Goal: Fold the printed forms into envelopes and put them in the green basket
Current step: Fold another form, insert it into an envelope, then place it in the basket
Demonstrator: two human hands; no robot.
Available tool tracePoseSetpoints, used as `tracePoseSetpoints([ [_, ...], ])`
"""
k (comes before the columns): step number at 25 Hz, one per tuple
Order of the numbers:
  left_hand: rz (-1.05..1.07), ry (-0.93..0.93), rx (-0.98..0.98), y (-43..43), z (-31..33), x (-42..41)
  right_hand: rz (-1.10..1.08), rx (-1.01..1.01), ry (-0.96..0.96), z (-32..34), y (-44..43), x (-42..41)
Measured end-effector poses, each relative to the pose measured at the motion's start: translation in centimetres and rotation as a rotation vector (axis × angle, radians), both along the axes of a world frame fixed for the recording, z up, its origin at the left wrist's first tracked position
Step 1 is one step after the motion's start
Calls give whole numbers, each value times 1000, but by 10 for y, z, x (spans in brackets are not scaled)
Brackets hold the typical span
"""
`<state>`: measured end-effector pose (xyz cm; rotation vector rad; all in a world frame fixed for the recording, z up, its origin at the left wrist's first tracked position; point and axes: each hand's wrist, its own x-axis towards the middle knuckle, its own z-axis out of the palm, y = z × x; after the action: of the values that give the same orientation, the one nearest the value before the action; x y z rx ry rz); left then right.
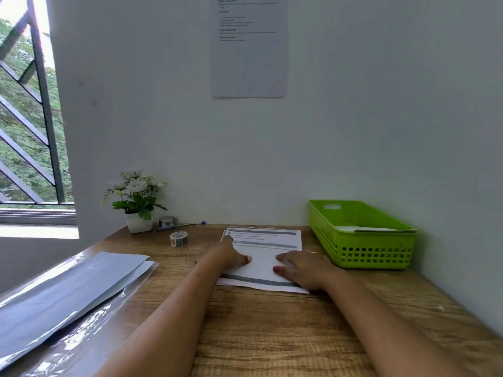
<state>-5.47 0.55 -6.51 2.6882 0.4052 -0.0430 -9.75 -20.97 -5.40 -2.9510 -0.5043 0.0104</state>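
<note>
At the centre of the counter, a stack of printed forms lies face up, with the left hand and the right hand both laid flat on the top sheet. Fingers of both hands are extended and press on the paper; neither hand grips or pinches anything. The left hand reaches toward the far left corner of the stack, and the right hand covers its near right part. Judged from this pose, the step in hand is the start of a fold: the top sheet is being steadied or squared, and no crease shows yet. The next move calls for parting a single sheet from the stack and bringing one edge over evenly before creasing. Envelopes lie in a clear plastic sleeve at the near left, well apart from the forms, so filling one requires a reach across. The green basket stands at the right, near the stack, and already holds white paper; whether these are filled envelopes cannot be told. Two tape rolls, a pen and a potted plant occupy the far left; none stands between the forms and the basket.
</note>
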Motion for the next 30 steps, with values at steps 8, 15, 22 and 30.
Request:
tracePoseSetpoints([
  [8, -81, 2, 131, 7, 11, -8, -164, 297, 44, 25, 12, 55],
  [15, -221, 107, 41, 19, 14, -2, -399, 526, 72, -14, 37, 107],
  [22, -217, 129, 61, 21, 7, 5, -457, 521, -120, -23, 38, 112],
  [30, -207, 91, 14, 22, 0, 6, -423, 640, -315, -15, 33, 96],
])
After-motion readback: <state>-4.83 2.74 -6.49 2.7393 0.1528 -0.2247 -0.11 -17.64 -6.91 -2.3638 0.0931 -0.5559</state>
